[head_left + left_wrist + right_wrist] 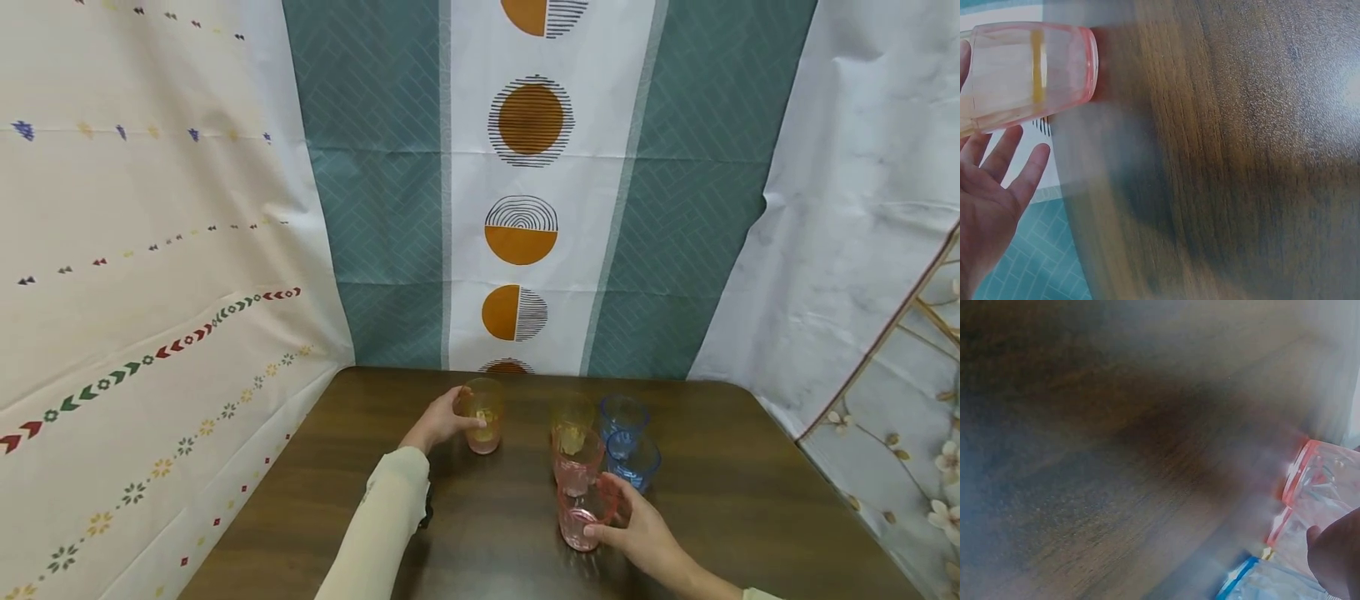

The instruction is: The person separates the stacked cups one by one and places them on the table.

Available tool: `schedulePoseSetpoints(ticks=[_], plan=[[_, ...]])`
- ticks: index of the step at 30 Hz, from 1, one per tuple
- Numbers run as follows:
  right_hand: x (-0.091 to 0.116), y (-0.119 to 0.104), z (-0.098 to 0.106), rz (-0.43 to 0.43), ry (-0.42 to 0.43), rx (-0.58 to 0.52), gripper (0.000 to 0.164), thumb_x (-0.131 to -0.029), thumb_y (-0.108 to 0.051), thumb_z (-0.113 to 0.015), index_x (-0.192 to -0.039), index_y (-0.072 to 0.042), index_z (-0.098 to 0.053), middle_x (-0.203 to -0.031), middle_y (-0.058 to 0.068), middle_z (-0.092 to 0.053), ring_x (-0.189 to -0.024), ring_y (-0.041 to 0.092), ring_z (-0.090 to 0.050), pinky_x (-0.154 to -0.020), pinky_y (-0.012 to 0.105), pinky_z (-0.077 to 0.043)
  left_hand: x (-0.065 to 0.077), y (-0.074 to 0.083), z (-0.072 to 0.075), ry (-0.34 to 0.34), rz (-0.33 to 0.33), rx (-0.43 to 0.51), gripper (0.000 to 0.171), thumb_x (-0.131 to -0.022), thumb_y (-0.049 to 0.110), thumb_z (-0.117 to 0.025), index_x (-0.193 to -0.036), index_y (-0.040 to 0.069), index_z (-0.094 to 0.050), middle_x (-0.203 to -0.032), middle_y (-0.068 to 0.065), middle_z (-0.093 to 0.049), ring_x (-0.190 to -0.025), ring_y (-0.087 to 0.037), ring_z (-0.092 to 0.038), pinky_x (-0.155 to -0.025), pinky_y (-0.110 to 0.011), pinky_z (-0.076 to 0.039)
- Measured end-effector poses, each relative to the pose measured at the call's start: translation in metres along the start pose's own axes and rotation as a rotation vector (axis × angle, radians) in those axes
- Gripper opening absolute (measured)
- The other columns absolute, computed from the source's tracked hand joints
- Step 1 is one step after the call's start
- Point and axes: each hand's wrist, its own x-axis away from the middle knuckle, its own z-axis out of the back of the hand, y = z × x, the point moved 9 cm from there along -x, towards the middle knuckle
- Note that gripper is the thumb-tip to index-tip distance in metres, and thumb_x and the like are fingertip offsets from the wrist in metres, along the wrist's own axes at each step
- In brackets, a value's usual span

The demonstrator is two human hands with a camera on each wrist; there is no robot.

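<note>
My left hand (442,422) holds a yellow glass (483,402) between thumb and fingers near its rim. A pink base (1091,65) with a yellow band inside it shows in the left wrist view, so the yellow glass appears nested in a pink one. At the front right, my right hand (637,531) grips a clear pink glass (577,529) from its right side. Just behind that glass stands another pink glass (576,479). Behind them is a yellow glass (567,410), with two blue glasses, one farther back (624,410) and one nearer (636,471), to its right.
The glasses are on a dark brown wooden table (720,500). A teal and white patterned cloth (382,208) hangs along its back edge. Light patterned cloths hang at the left (187,333) and right (862,250).
</note>
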Motion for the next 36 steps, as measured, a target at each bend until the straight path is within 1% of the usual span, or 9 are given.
schedulePoseSetpoints(ticks=[3, 7, 10, 13, 19, 26, 28, 31, 36], plan=[[0.001, 0.000, 0.000, 0.011, 0.008, 0.009, 0.090, -0.073, -0.012, -0.087, -0.145, 0.007, -0.037, -0.138, 0.030, -0.051, -0.130, 0.044, -0.047, -0.102, 0.046, -0.045, 0.000, -0.001, -0.001, -0.002, 0.007, 0.002, 0.080, -0.080, 0.034, -0.084, -0.146, 0.012, -0.044, -0.150, -0.014, -0.044, -0.138, -0.035, -0.040, -0.111, -0.055, -0.035], [0.002, -0.001, 0.002, 0.021, 0.007, 0.038, 0.094, -0.074, -0.015, -0.087, -0.147, 0.007, -0.032, -0.140, 0.031, -0.048, -0.130, 0.047, -0.046, -0.099, 0.046, -0.048, 0.000, 0.001, 0.000, 0.005, 0.003, 0.003, 0.079, -0.080, 0.033, -0.084, -0.146, 0.011, -0.044, -0.150, -0.014, -0.044, -0.138, -0.036, -0.040, -0.110, -0.055, -0.035], [0.003, -0.004, 0.006, 0.033, 0.018, 0.054, 0.095, -0.076, -0.018, -0.086, -0.149, 0.007, -0.029, -0.146, 0.031, -0.042, -0.133, 0.047, -0.043, -0.102, 0.048, -0.045, 0.000, 0.000, 0.000, 0.009, 0.004, 0.006, 0.079, -0.080, 0.033, -0.084, -0.146, 0.011, -0.045, -0.150, -0.014, -0.044, -0.138, -0.036, -0.039, -0.111, -0.055, -0.034], [0.002, -0.015, 0.013, 0.074, 0.043, 0.060, 0.091, -0.080, -0.018, -0.083, -0.149, 0.008, -0.029, -0.150, 0.030, -0.036, -0.136, 0.048, -0.038, -0.106, 0.051, -0.039, 0.000, -0.002, -0.001, 0.007, 0.008, 0.013, 0.080, -0.080, 0.033, -0.084, -0.146, 0.011, -0.045, -0.150, -0.014, -0.045, -0.138, -0.036, -0.040, -0.111, -0.056, -0.034], [-0.012, -0.050, 0.022, 0.178, 0.075, 0.046, 0.086, -0.084, -0.016, -0.080, -0.148, 0.009, -0.029, -0.151, 0.029, -0.035, -0.137, 0.045, -0.037, -0.106, 0.049, -0.036, -0.001, -0.003, -0.001, 0.002, 0.008, 0.017, 0.082, -0.078, 0.034, -0.085, -0.145, 0.011, -0.045, -0.150, -0.014, -0.045, -0.137, -0.036, -0.040, -0.110, -0.056, -0.034], [-0.043, -0.101, 0.017, 0.262, 0.057, 0.001, 0.087, -0.086, -0.019, -0.079, -0.152, 0.003, -0.027, -0.155, 0.024, -0.032, -0.141, 0.040, -0.033, -0.110, 0.044, -0.034, -0.003, -0.002, 0.001, 0.005, -0.035, -0.006, 0.079, -0.080, 0.031, -0.085, -0.145, 0.009, -0.045, -0.148, -0.013, -0.046, -0.137, -0.035, -0.040, -0.108, -0.053, -0.038], [-0.053, -0.116, 0.014, 0.271, 0.053, -0.017, 0.086, -0.087, -0.021, -0.078, -0.153, 0.000, -0.027, -0.156, 0.021, -0.032, -0.143, 0.038, -0.032, -0.111, 0.042, -0.033, -0.002, -0.001, 0.002, 0.006, -0.044, -0.002, 0.079, -0.080, 0.030, -0.085, -0.145, 0.009, -0.045, -0.147, -0.013, -0.047, -0.136, -0.035, -0.041, -0.108, -0.052, -0.039], [-0.067, -0.136, 0.008, 0.273, 0.041, -0.057, 0.087, -0.087, -0.023, -0.078, -0.154, -0.004, -0.026, -0.157, 0.016, -0.032, -0.144, 0.034, -0.031, -0.111, 0.041, -0.034, -0.003, -0.003, 0.001, 0.008, -0.027, 0.017, 0.080, -0.080, 0.029, -0.085, -0.145, 0.010, -0.044, -0.148, -0.012, -0.047, -0.136, -0.034, -0.042, -0.108, -0.051, -0.039], [-0.083, -0.161, -0.001, 0.269, 0.055, -0.115, 0.086, -0.088, -0.026, -0.078, -0.155, -0.007, -0.027, -0.158, 0.010, -0.033, -0.144, 0.028, -0.033, -0.112, 0.040, -0.035, -0.004, -0.005, -0.001, 0.003, -0.020, 0.036, 0.083, -0.079, 0.031, -0.085, -0.148, 0.010, -0.042, -0.150, -0.010, -0.045, -0.138, -0.033, -0.040, -0.110, -0.051, -0.037]])
